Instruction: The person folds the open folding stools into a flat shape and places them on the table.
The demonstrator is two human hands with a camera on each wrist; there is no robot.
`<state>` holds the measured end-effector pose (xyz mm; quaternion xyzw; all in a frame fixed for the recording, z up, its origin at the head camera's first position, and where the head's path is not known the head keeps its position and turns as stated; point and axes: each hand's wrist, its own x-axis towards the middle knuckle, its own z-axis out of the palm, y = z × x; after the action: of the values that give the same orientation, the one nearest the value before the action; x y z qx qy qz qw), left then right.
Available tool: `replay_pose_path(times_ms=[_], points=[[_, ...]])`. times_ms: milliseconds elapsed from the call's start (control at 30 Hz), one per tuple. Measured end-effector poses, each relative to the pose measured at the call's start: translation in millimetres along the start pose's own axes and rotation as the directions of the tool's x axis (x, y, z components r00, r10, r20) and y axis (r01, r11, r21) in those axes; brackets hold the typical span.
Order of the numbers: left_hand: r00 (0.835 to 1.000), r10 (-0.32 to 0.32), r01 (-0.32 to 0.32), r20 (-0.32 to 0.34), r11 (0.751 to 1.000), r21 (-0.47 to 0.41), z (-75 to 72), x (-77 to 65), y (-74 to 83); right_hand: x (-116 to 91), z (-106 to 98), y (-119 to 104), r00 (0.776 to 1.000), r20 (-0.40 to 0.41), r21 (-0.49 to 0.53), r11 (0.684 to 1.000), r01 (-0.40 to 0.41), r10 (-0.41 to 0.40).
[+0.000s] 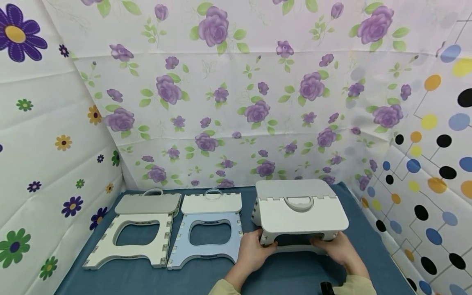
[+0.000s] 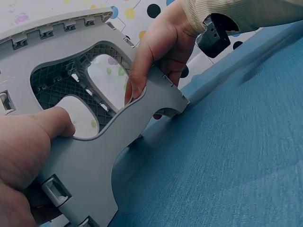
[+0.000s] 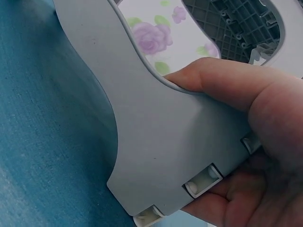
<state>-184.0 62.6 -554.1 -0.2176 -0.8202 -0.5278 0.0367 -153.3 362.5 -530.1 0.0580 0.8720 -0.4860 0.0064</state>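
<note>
A folding step stool (image 1: 302, 213) stands unfolded at the right of the blue-covered table, its grey and white top up and a grey carry handle (image 1: 299, 204) in the top. My left hand (image 1: 253, 250) grips the left side of its near leg panel, thumb hooked into the cut-out. On the other side my right hand (image 1: 337, 248) holds the same panel, with the thumb in the opening and fingers behind the outer edge. In the right wrist view, the leg panel (image 3: 142, 127) tilts close over the blue cloth.
Left of the stool lie two folded step stools, a blue and white one (image 1: 236, 221) and a cream and grey one (image 1: 99, 250). The blue cloth (image 1: 199, 282) covers the table. Flowered sheets (image 1: 221, 135) hang behind, a dotted sheet (image 1: 424, 196) at the right.
</note>
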Motion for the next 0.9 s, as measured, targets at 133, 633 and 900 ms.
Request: replay_pose_path(times_ms=[133,633,900], points=[[1.000,0.008,-0.007,0.028,0.999,-0.035,-1.8,-3.8,-3.7,1,7,6,0.996,0.042,0.096,0.993,0.072,-0.076],[0.981,-0.023,0.032,0.194,0.998,-0.047,-22.4,2.7,-6.4,3,-5,13,0.972,0.208,0.174,0.982,0.073,-0.109],[0.985,-0.050,0.060,0.168,0.997,-0.054,-47.7,6.5,0.6,-1,-23,23,0.975,0.214,0.160,0.987,0.033,-0.067]])
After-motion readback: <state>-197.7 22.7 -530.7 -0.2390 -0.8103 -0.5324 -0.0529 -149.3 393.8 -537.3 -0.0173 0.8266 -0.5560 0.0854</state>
